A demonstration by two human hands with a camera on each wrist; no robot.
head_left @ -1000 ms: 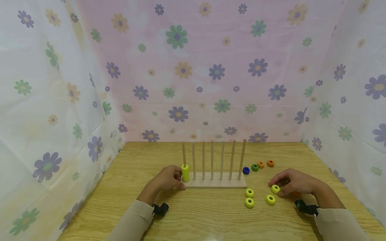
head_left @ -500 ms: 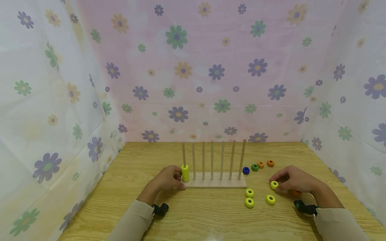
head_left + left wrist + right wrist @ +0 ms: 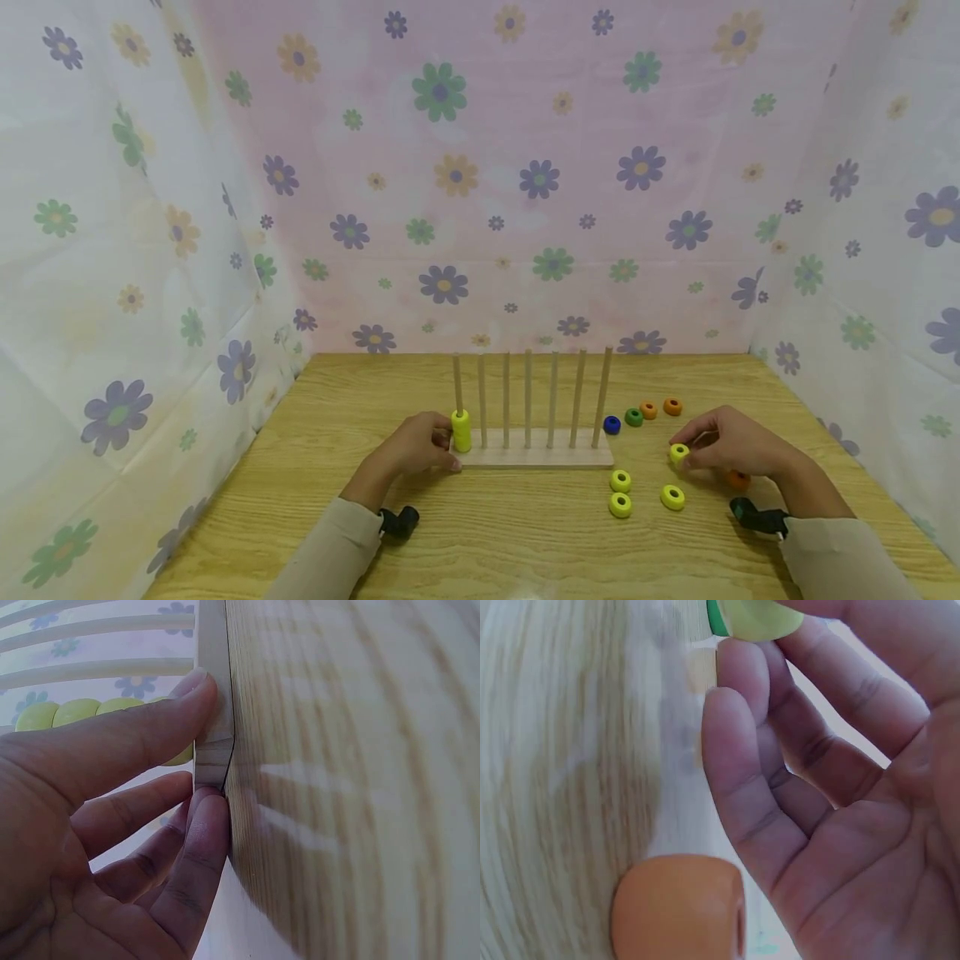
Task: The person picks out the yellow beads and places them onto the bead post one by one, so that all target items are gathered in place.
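Note:
A wooden peg rack (image 3: pixel 537 457) with several upright pegs stands on the table, a stack of yellow beads (image 3: pixel 461 432) threaded on its leftmost peg. My left hand (image 3: pixel 416 446) grips the left end of the rack's base; the left wrist view shows the thumb on the base's long side and the fingertips at its end. My right hand (image 3: pixel 738 446) pinches a yellow bead (image 3: pixel 678 453) between thumb and fingers, to the right of the rack. An orange bead (image 3: pixel 679 911) sits beneath that hand, partly hidden in the head view.
Loose yellow beads (image 3: pixel 620 504) lie in front of the rack's right end, with another yellow bead (image 3: pixel 672 497) nearer my right hand. Behind them are a blue bead (image 3: pixel 612 425), a green bead (image 3: pixel 634 417) and orange beads (image 3: pixel 672 407). Flowered cloth (image 3: pixel 495 167) encloses the table.
My right hand has shifted slightly away from me and to the left, bringing the pinched yellow bead along. More of the orange bead beneath it shows. The left hand has stayed put.

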